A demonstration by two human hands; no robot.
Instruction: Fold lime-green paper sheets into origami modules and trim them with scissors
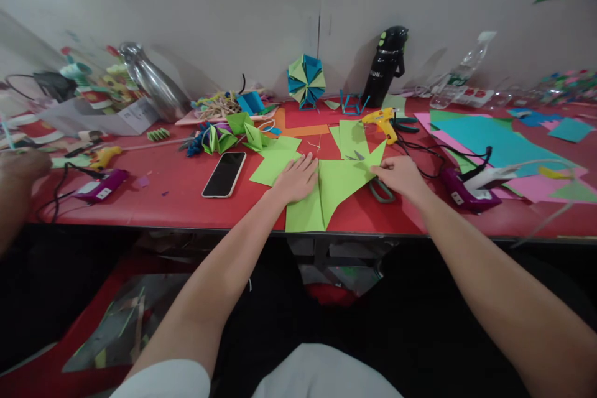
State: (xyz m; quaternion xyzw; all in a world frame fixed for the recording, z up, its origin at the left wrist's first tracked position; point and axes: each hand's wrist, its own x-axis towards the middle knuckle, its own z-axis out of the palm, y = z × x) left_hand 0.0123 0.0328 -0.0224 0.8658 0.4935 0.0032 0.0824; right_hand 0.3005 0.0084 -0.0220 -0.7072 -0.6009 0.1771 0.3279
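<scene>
A light green sheet of paper (pixel 339 185) with a crease down it lies at the table's front edge. My left hand (pixel 298 179) rests flat on its left part, fingers stretched out. At the sheet's raised right corner, my right hand (pixel 400 175) pinches the paper between thumb and fingers. Beneath that corner a pair of scissors (pixel 383 193) shows its dark handle, with the blade tips out beyond the paper's far edge. More light green paper (pixel 275 161) lies beyond my left hand, and another green piece (pixel 352 135) lies farther back.
A phone (pixel 224 174) lies to the left, near folded green paper shapes (pixel 242 130). Behind stand a blue-and-green paper wheel (pixel 306 79) and a black bottle (pixel 385 68). A yellow glue gun (pixel 382 122) trails its cord rightward. A co-worker's hand (pixel 23 165) is at far left.
</scene>
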